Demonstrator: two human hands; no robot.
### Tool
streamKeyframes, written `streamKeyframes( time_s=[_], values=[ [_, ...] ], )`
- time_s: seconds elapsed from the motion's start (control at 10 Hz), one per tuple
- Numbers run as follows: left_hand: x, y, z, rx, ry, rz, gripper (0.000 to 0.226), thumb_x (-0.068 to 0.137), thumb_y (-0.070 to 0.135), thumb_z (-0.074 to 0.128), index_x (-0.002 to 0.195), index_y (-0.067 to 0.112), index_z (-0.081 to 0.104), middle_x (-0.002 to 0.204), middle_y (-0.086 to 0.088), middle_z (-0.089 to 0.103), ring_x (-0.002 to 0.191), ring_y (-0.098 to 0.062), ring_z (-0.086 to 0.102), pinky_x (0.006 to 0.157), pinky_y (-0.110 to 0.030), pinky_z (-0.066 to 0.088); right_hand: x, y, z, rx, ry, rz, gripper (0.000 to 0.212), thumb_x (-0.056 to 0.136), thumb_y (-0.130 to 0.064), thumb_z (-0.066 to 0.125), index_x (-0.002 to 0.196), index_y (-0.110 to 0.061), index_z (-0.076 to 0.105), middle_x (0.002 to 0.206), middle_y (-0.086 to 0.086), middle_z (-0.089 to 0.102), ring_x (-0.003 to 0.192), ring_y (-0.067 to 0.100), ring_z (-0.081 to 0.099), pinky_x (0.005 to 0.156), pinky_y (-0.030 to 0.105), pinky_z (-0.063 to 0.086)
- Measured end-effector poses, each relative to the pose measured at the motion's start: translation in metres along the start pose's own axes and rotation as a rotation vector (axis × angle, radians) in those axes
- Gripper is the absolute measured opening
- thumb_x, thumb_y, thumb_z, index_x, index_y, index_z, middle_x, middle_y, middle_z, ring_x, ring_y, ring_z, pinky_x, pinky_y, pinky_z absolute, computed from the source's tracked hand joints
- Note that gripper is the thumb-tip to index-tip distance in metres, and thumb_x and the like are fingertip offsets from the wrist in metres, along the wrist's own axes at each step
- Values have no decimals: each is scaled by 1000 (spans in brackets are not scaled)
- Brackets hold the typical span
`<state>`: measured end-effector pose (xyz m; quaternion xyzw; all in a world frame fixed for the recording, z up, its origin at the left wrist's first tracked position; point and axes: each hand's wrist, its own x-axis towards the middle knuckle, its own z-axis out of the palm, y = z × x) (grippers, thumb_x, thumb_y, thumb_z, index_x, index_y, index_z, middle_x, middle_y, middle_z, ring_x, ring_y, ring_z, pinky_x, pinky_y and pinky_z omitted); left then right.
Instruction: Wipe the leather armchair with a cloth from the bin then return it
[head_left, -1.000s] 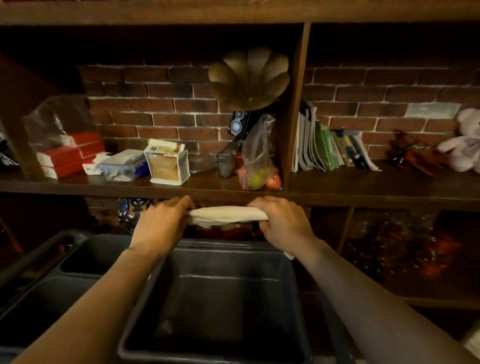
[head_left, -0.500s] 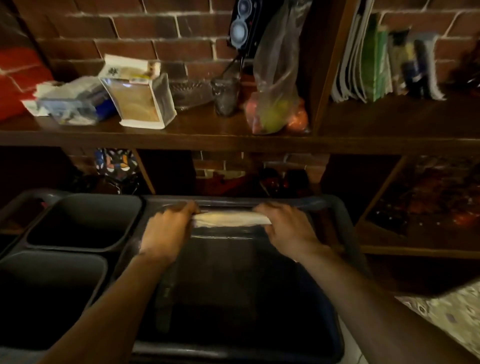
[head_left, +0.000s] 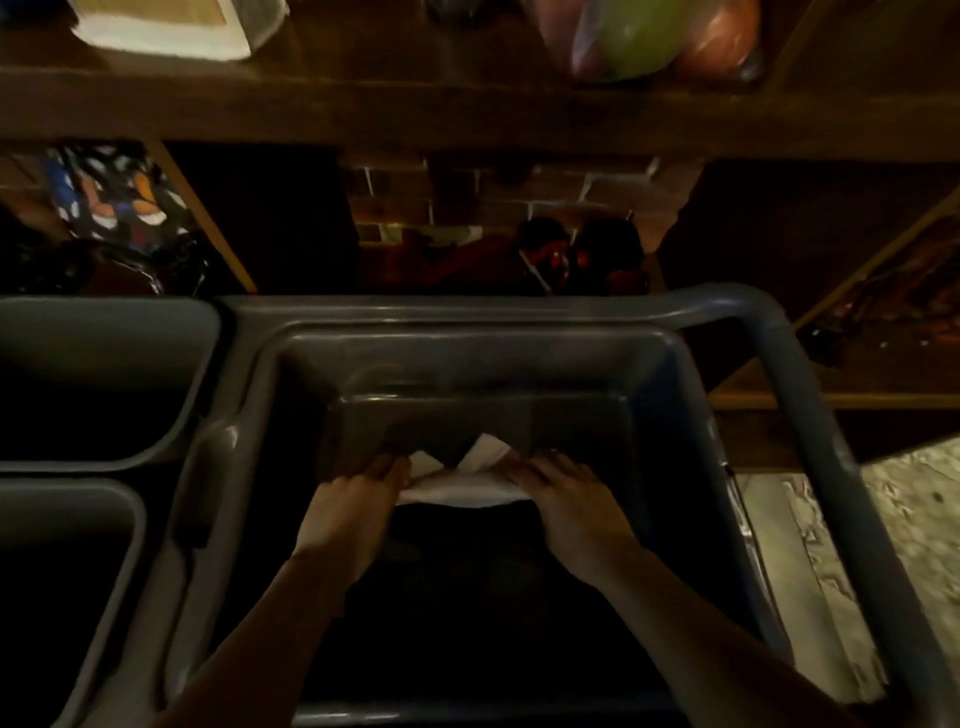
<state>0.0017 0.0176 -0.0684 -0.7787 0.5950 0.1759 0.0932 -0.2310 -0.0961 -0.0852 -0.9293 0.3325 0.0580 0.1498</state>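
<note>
A folded white cloth (head_left: 457, 475) lies low inside the large grey bin (head_left: 483, 319), near the bin's floor. My left hand (head_left: 353, 501) grips the cloth's left end and my right hand (head_left: 566, 499) grips its right end, both reaching down into the bin. Two cloth corners stick up between the hands. The leather armchair is out of view.
Two smaller grey bins (head_left: 104, 384) sit to the left on the same cart. A grey cart handle (head_left: 810, 415) curves along the right. A dark wooden shelf (head_left: 467, 114) stands just beyond, with a bag of fruit (head_left: 649, 36) on top. Patterned floor (head_left: 909, 519) shows at right.
Both hands have lowered the cloth from above the bin's far rim down deep into the bin. My head has tilted downward toward the bin.
</note>
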Motion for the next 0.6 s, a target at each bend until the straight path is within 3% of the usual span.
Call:
streamKeyframes(
  time_s=[0.1, 0.2, 0.3, 0.4, 0.5, 0.6],
  values=[
    [3, 0, 24, -79, -129, 42, 76, 93, 41, 59, 157, 34, 18, 162, 1, 29, 141, -26, 42, 108, -40, 43, -7, 1, 22, 64, -145, 18, 72, 88, -15, 63, 152, -34, 37, 159, -7, 35, 147, 22, 29, 120, 35, 22],
    [0, 2, 37, -156, -185, 107, 76, 98, 26, 52, 158, 42, 6, 167, 3, 18, 152, -22, 21, 120, -38, 27, -12, 1, 33, 63, -241, 8, 67, 93, -31, 58, 155, -33, 32, 163, -5, 29, 151, 20, 24, 122, 37, 17],
    [-4, 0, 36, -87, -226, 190, 76, 99, 20, 51, 159, 36, 8, 168, 9, 13, 154, -15, 12, 123, -30, 13, -16, -1, 31, 68, -260, 31, 70, 92, -59, 51, 154, -32, 34, 160, -3, 34, 148, 22, 28, 122, 38, 18],
    [-7, 2, 25, -117, -315, 146, 74, 98, 36, 55, 159, 36, 13, 166, 7, 21, 151, -19, 21, 122, -37, 23, -16, -6, 16, 78, -241, 11, 52, 94, -59, 48, 139, -35, 52, 142, -4, 57, 131, 22, 51, 107, 33, 39],
    [-13, 5, -1, -124, -300, 103, 61, 98, 54, 47, 154, 35, 31, 157, 5, 40, 142, -21, 40, 114, -38, 36, -14, -8, -8, 53, -259, 54, 35, 99, -49, 46, 125, -32, 63, 128, -1, 65, 116, 24, 60, 87, 29, 42],
    [-23, 4, -26, -137, -196, 69, 51, 96, 58, 47, 144, 40, 43, 148, 6, 51, 132, -20, 52, 105, -35, 43, -18, -6, -30, 86, -258, 147, 40, 99, -49, 48, 135, -34, 57, 133, 1, 63, 117, 25, 60, 92, 36, 49]
  ],
)
